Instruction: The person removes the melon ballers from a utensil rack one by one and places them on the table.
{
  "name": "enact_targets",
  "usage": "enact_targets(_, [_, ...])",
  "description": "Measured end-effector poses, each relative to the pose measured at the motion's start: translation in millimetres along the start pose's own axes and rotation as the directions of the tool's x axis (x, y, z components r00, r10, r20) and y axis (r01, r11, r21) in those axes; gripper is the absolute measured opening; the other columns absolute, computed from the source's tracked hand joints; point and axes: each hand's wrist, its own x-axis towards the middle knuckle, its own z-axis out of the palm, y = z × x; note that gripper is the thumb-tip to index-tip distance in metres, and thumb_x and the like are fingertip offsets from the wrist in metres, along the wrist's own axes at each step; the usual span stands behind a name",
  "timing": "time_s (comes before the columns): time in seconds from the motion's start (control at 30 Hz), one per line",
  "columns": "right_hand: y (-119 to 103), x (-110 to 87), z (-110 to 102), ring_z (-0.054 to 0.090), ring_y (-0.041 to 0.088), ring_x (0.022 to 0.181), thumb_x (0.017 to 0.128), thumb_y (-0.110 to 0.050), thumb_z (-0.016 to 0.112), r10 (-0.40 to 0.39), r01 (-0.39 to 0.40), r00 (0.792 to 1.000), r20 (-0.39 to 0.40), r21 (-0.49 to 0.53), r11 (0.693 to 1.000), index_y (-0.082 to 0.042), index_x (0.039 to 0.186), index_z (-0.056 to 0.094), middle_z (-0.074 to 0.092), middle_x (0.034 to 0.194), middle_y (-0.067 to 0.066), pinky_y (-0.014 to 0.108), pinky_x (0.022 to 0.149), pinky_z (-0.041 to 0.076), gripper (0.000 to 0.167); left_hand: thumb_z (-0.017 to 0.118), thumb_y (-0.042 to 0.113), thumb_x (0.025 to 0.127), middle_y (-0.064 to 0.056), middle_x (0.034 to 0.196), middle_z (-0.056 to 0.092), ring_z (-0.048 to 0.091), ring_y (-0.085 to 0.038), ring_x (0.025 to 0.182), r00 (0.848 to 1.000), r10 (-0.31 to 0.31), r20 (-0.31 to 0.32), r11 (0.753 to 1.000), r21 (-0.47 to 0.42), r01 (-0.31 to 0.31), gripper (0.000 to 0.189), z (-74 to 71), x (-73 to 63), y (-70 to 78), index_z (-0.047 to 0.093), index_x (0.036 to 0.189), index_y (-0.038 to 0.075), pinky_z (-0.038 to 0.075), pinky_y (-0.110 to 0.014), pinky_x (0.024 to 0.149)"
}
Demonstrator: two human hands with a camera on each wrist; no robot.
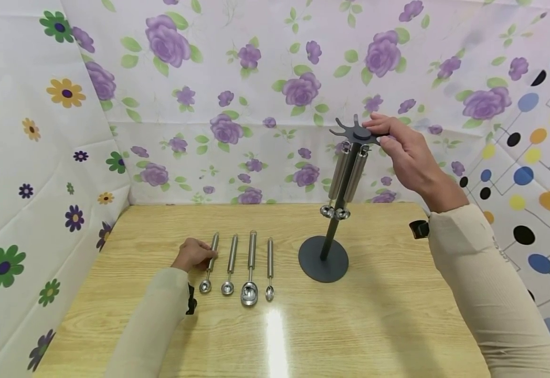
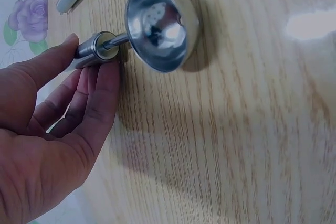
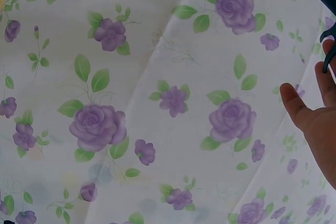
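Note:
At the left of the table, four or so would overstate what matters: a steel melon baller (image 1: 205, 285) lies leftmost in a row. My left hand (image 1: 194, 254) pinches its handle between thumb and fingers, and its round bowl (image 2: 163, 29) faces the camera in the left wrist view. At the right, my right hand (image 1: 404, 152) touches the hooked top of a dark utensil stand (image 1: 324, 259). Its fingers reach over a hook (image 3: 329, 56), with the thumb apart from it in the right wrist view. Two steel utensils (image 1: 354, 178) hang from the stand's hooks.
Beside the melon baller lie another small round-bowled scoop (image 1: 228, 287), a larger oval scoop (image 1: 249, 294) and a narrow small-bowled scoop (image 1: 270, 293). They rest on a wooden table (image 1: 237, 346). Flowered cloth (image 1: 256, 94) hangs behind the table.

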Motion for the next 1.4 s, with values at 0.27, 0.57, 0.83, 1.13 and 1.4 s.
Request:
enact_targets(0.27, [1.6,0.7,0.2,0.033,0.024,0.145,0.107,-0.012,0.036,-0.002,0.002,1.0,0.0,-0.007,1.0,0.005,0.131,0.057,0.049,0.145,0.022,0.041,0.116,0.029,0.037,0.078,0.009,0.087,-0.014,0.076,0.071,0.068,-0.016,0.059,1.0,-0.024,0.0,1.0,-0.017,0.024,0.028,-0.3,-1.4,1.9,0.071,0.105,-0.01,0.061,-0.035,0.061])
enact_targets(0.57, [1.2,0.8,1.1,0.033,0.025,0.145,0.106,-0.012,0.036,0.0,0.0,1.0,0.0,0.004,1.0,0.005,0.131,0.057,0.048,0.147,0.021,0.045,0.117,0.029,0.036,0.079,0.01,0.087,-0.013,0.078,0.07,0.068,-0.017,0.06,0.999,-0.042,0.005,0.998,-0.044,0.042,0.026,-0.2,-4.8,0.9,0.071,0.102,-0.008,0.06,-0.033,0.06])
enact_targets(0.83, [1.1,0.2,0.5,0.033,0.026,0.145,0.107,-0.013,0.036,-0.006,0.006,1.0,-0.003,0.011,1.0,0.006,0.129,0.057,0.046,0.148,0.021,0.044,0.117,0.029,0.036,0.078,0.018,0.09,-0.014,0.077,0.07,0.069,-0.021,0.063,1.0,-0.023,0.001,1.0,-0.007,0.023,0.028,-6.2,-6.2,1.2,0.071,0.101,-0.007,0.06,-0.036,0.062])
enact_targets(1.13, [-0.1,-0.9,0.5,0.033,0.028,0.145,0.106,-0.01,0.038,-0.013,0.013,1.0,-0.004,0.018,1.0,0.006,0.129,0.057,0.047,0.146,0.022,0.042,0.118,0.028,0.034,0.072,0.015,0.095,-0.026,0.111,0.064,0.068,-0.033,0.096,0.999,0.019,0.026,0.997,-0.073,-0.017,0.039,-19.1,-15.2,25.1,0.062,0.121,-0.012,0.061,-0.039,0.078])
enact_targets(1.4, [-1.9,-1.8,-0.3,0.033,0.03,0.145,0.105,-0.007,0.038,-0.008,0.008,1.0,0.001,0.015,1.0,0.006,0.13,0.057,0.047,0.148,0.021,0.044,0.118,0.028,0.033,0.069,0.015,0.097,-0.023,0.112,0.066,0.068,-0.035,0.099,0.992,0.107,0.06,0.984,-0.149,-0.097,0.037,-16.1,-24.4,60.0,0.062,0.123,-0.01,0.059,-0.043,0.086])
